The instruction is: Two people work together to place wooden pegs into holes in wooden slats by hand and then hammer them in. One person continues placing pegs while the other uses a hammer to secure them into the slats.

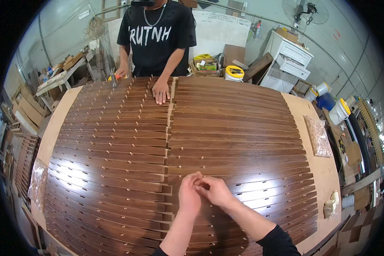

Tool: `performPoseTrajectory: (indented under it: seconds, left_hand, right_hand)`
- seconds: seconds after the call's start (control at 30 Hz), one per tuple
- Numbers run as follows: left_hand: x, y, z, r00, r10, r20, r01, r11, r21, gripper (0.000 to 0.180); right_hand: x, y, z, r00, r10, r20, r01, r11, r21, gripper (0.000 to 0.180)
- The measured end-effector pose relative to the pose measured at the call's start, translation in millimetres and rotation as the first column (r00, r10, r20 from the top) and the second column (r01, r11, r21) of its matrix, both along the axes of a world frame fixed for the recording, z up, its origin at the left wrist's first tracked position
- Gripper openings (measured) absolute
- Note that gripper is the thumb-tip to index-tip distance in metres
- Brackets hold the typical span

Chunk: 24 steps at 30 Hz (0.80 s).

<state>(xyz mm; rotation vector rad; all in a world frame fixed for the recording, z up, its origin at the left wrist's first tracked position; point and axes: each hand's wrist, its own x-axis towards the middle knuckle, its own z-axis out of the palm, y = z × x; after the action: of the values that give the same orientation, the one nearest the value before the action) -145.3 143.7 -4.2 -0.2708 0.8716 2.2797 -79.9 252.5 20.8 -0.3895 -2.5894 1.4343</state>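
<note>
At far left a clear plastic bag (37, 184) is lying on the pale table (62, 113), its contents too small to name. Next to it the dark brown left boards (145, 158) are carrying scattered wooden pegs (131, 153), many sticking up. Up top, left of centre, a co-worker's hand is gripping a hammer (114, 80) while their other hand (161, 91) is pressing flat by the middle seam.

Lower centre, my left hand (190, 195) is curling its fingers in narrow, and my right hand (216, 190) is meeting it, thumb and finger nearly pinching; whether a peg is sitting between them, I cannot tell. I'm judging this as the peg-setting step: just above, a few are standing in the right boards (234, 128), whose lower-right slots (266, 198) are showing dark. The next move is probably calling for steady fingertips, lining one peg up with a slot. Far right, another bag (318, 136) is resting.
</note>
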Motion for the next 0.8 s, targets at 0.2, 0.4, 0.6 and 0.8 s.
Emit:
performPoseTrajectory:
  seconds: [0.2,0.4,0.6,0.8]
  left_hand:
    - [9,24,14,0.994,-0.046,-0.100,0.042,0.998,-0.044,0.055]
    - [9,34,-9,0.825,-0.144,-0.546,-0.184,0.846,-0.500,0.047]
    - [33,36,-21,0.198,-0.741,-0.641,-0.629,0.406,-0.663,0.043]
    - [26,33,-22,0.251,-0.713,-0.654,-0.592,0.422,-0.687,0.044]
  right_hand:
    - [1,34,4,0.986,0.011,0.169,0.010,0.992,-0.123,0.025]
    - [-47,88,-42,0.985,-0.171,0.016,0.168,0.945,-0.279,0.021]
    - [-85,114,-39,0.949,-0.304,-0.078,0.314,0.929,0.194,0.020]
    - [-103,108,-34,0.994,-0.099,-0.034,0.099,0.783,0.614,0.018]
